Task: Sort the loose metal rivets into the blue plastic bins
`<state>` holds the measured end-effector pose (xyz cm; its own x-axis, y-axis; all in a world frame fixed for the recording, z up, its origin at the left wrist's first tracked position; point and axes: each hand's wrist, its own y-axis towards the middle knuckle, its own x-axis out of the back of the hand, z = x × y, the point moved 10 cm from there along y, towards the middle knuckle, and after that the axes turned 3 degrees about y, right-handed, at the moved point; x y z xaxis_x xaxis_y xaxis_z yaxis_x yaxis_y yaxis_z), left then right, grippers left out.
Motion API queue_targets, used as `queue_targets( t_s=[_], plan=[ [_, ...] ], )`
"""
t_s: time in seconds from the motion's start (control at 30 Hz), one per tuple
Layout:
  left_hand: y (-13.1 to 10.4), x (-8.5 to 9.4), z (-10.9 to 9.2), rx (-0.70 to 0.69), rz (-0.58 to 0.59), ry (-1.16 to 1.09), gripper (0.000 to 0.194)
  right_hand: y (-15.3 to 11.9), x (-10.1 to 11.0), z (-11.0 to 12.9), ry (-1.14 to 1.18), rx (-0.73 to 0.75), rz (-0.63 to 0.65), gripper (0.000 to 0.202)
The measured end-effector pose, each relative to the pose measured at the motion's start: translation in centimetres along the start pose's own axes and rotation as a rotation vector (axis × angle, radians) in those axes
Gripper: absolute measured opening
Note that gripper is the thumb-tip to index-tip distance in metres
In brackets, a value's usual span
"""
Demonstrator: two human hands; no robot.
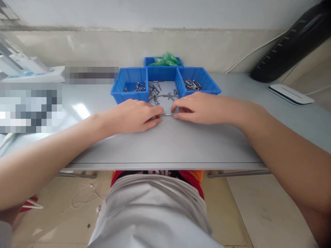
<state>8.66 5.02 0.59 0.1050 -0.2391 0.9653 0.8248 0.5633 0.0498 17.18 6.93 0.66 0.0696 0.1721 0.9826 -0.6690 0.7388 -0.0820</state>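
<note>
The work looks partway along: small metal pieces lie in both side bins, while a loose batch remains on the table (193, 141) between them, so I judge that a fair share is left to handle. One slim metal piece (168, 114) is in hand or about to be, on the near side of that batch, between the fingertips of the two hands. The left hand (137, 115) rests at its left end, thumb and forefinger only slightly apart; the right hand (199, 106) is at its right end, thumb and forefinger curled with a narrow gap. Whether either has a firm hold of it, I cannot tell. The left bin (129, 97) is blue and holds a thin scatter of metal pieces, with bare floor showing among them. The right bin (193, 73), also blue, holds a denser heap, so it seems the fuller of the two, though the right hand is close to its near edge. The loose pieces (154, 91) lie at mixed angles between these bins. Farther back, a far bin (155, 59) holds crumpled green plastic (167, 60); what is inside the plastic is unclear.
</note>
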Motion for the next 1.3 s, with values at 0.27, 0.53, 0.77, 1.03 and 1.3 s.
queue_targets(
  t_s=[0.27, 0.53, 0.77, 1.03, 1.3],
  plan=[
    [0.01, -0.05, -0.02, 0.011, 0.022, -0.009, 0.029, -0.02, 0.06, -0.10, 0.018, -0.007, -0.008, 0.030],
    [0.01, -0.01, 0.05, 0.020, 0.031, -0.031, 0.029, -0.09, 0.11, 0.04, 0.020, 0.011, -0.004, 0.030],
    [0.00, 0.04, 0.07, 0.016, 0.012, -0.049, 0.027, -0.17, 0.19, 0.30, 0.018, -0.020, 0.020, 0.027],
    [-0.01, 0.03, 0.06, 0.020, 0.021, -0.039, 0.029, -0.15, 0.20, -0.03, 0.011, -0.028, 0.001, 0.028],
    [0.01, -0.12, 0.20, 0.021, 0.025, -0.038, 0.030, -0.11, 0.25, 0.14, 0.009, -0.018, -0.001, 0.030]
  ],
)
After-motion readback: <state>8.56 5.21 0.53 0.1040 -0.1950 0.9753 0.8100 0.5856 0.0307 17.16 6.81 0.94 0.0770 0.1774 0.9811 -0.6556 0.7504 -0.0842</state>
